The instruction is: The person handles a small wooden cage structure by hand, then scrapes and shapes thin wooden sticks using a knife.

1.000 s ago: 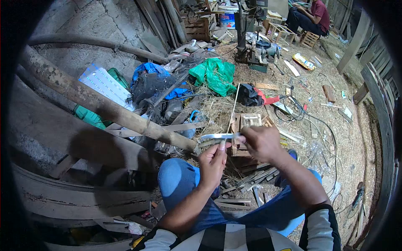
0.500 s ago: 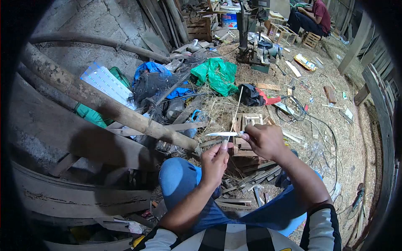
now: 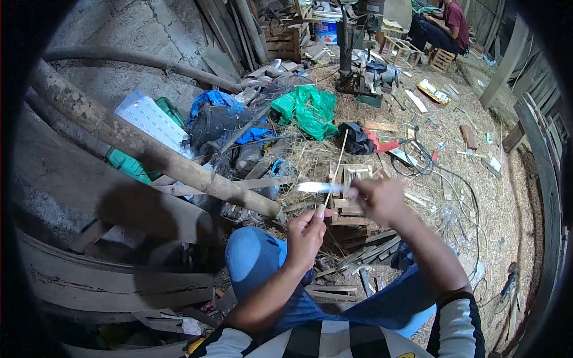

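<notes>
My left hand (image 3: 306, 234) pinches the near end of a thin wooden stick (image 3: 339, 163) between thumb and fingers. The stick slants up and away from me, over a small wooden crate. In my right hand (image 3: 382, 198) is a knife (image 3: 317, 187), its blade pointing left and smeared by motion. The blade lies across the stick, a little above my left thumb; whether it touches the wood I cannot tell. Part of the knife's handle is hidden by my right fingers.
A wooden crate (image 3: 352, 179) stands beyond my knees, with wood strips (image 3: 373, 255) below it. Green plastic (image 3: 307, 110) and a bamboo pole (image 3: 143, 143) lie left. A cable (image 3: 471, 185) curls at right. Another person (image 3: 444, 27) sits at the back beyond a machine (image 3: 370, 77).
The knife has moved slightly up along the stick, away from my left thumb, and now blurs. My right hand has shifted a little; my left hand stays nearly in place on the stick.
</notes>
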Motion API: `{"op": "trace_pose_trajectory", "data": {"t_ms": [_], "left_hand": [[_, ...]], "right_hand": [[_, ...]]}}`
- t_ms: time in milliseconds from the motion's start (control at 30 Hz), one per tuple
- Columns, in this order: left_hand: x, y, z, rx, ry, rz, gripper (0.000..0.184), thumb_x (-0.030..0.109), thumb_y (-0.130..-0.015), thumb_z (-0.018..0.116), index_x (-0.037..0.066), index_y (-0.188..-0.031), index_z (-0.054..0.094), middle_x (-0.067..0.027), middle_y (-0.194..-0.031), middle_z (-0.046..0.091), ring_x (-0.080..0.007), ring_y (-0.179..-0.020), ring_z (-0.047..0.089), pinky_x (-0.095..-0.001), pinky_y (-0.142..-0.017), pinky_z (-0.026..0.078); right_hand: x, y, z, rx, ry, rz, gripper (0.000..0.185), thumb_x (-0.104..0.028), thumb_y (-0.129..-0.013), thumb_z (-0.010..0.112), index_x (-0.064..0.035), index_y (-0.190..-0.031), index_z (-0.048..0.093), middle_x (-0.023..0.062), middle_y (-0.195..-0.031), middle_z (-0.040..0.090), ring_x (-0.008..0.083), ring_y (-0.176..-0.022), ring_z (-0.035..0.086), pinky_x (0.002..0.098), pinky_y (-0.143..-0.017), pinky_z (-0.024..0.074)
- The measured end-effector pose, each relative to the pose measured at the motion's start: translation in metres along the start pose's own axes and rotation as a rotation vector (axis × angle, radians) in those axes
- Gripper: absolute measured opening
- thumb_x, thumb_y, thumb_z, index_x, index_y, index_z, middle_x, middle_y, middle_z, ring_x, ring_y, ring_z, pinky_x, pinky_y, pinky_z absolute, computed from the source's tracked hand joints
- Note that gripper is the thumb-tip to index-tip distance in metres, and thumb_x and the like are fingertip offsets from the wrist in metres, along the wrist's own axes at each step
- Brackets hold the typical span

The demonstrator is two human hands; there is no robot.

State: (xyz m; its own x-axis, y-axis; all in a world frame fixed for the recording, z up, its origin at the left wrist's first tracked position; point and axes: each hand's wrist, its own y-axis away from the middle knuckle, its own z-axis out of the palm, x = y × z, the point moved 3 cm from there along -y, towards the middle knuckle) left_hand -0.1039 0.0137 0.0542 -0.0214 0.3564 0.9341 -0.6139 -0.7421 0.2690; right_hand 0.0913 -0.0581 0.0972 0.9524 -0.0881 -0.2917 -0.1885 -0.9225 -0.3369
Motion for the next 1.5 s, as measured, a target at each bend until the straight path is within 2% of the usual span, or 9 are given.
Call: {"op": "trace_pose_trajectory", "data": {"t_ms": [100,200,367,500,600,700,1067,1233,1500], "left_hand": [[-0.004,0.000,-0.001,-0.002,-0.102,0.102,0.030,0.025,-0.106,0.058,-0.002,-0.107,0.070,0.0060,-0.062,0.045,-0.0010,-0.046,0.033,-0.0195,-0.041,0.026],[-0.002,0.000,-0.001,-0.004,-0.113,0.133,0.029,0.024,-0.106,0.058,-0.002,-0.107,0.071,0.0063,-0.061,0.046,-0.0012,-0.047,0.034,-0.0197,-0.041,0.026],[0.000,-0.002,0.001,0.017,-0.273,0.199,0.031,0.026,-0.107,0.056,0.000,-0.106,0.075,0.0070,-0.061,0.047,-0.0017,-0.054,0.040,-0.0234,-0.050,0.032],[-0.008,-0.004,0.000,0.019,-0.188,0.179,0.028,0.022,-0.106,0.057,-0.001,-0.108,0.073,0.0070,-0.062,0.046,-0.0007,-0.051,0.035,-0.0208,-0.045,0.025],[-0.008,-0.006,0.000,0.023,-0.234,0.119,0.032,0.026,-0.107,0.056,-0.001,-0.109,0.073,0.0069,-0.064,0.048,-0.0022,-0.056,0.041,-0.0223,-0.052,0.032],[-0.003,-0.006,0.004,0.026,-0.141,0.137,0.027,0.023,-0.107,0.056,0.001,-0.114,0.071,0.0073,-0.065,0.045,-0.0006,-0.052,0.033,-0.0192,-0.047,0.026],[-0.006,-0.007,0.001,0.043,0.127,0.023,0.028,0.023,-0.107,0.056,0.000,-0.112,0.070,0.0058,-0.067,0.045,-0.0012,-0.053,0.032,-0.0202,-0.045,0.024],[-0.012,-0.010,-0.006,0.073,-0.145,0.234,0.031,0.027,-0.107,0.056,0.000,-0.108,0.071,0.0062,-0.066,0.049,-0.0021,-0.057,0.038,-0.0220,-0.050,0.030],[-0.015,-0.011,-0.009,0.084,-0.014,0.169,0.025,0.020,-0.106,0.058,-0.001,-0.110,0.071,0.0058,-0.069,0.049,-0.0006,-0.052,0.033,-0.0198,-0.046,0.023]], "right_hand": [[-0.014,0.001,0.000,-0.106,-0.024,-0.079,0.026,-0.038,-0.098,0.060,-0.0125,-0.090,0.060,0.0080,-0.072,0.064,0.0331,-0.063,0.066,0.0475,-0.054,0.0474],[0.034,-0.016,-0.014,0.069,0.048,0.182,0.027,-0.038,-0.098,0.061,-0.0130,-0.088,0.059,0.0080,-0.070,0.064,0.0337,-0.062,0.064,0.0466,-0.054,0.0471],[-0.005,-0.005,-0.011,-0.035,-0.013,-0.009,0.019,-0.038,-0.093,0.066,-0.0194,-0.098,0.067,0.0078,-0.074,0.068,0.0347,-0.067,0.067,0.0474,-0.056,0.0486],[0.053,-0.022,-0.016,0.021,0.042,0.278,0.026,-0.040,-0.097,0.061,-0.0147,-0.095,0.063,0.0116,-0.070,0.066,0.0380,-0.067,0.066,0.0501,-0.057,0.0487],[0.039,-0.015,-0.009,0.055,0.049,0.179,0.025,-0.043,-0.099,0.057,-0.0186,-0.099,0.063,0.0103,-0.068,0.066,0.0347,-0.063,0.067,0.0506,-0.053,0.0482],[-0.009,0.004,0.006,-0.116,-0.028,0.046,0.023,-0.032,-0.093,0.063,-0.0164,-0.109,0.058,0.0108,-0.075,0.069,0.0352,-0.064,0.068,0.0504,-0.053,0.0497],[-0.021,0.004,0.013,-0.101,0.017,0.013,0.022,-0.035,-0.093,0.062,-0.0160,-0.104,0.058,0.0097,-0.074,0.065,0.0346,-0.064,0.068,0.0491,-0.052,0.0498],[-0.029,0.002,0.007,-0.061,-0.005,-0.058,0.022,-0.037,-0.094,0.063,-0.0153,-0.094,0.059,0.0078,-0.070,0.063,0.0342,-0.061,0.066,0.0477,-0.049,0.0475],[0.024,-0.009,-0.004,0.019,0.091,0.210,0.028,-0.043,-0.100,0.055,-0.0153,-0.096,0.057,0.0115,-0.075,0.068,0.0354,-0.064,0.067,0.0499,-0.053,0.0483]]}}
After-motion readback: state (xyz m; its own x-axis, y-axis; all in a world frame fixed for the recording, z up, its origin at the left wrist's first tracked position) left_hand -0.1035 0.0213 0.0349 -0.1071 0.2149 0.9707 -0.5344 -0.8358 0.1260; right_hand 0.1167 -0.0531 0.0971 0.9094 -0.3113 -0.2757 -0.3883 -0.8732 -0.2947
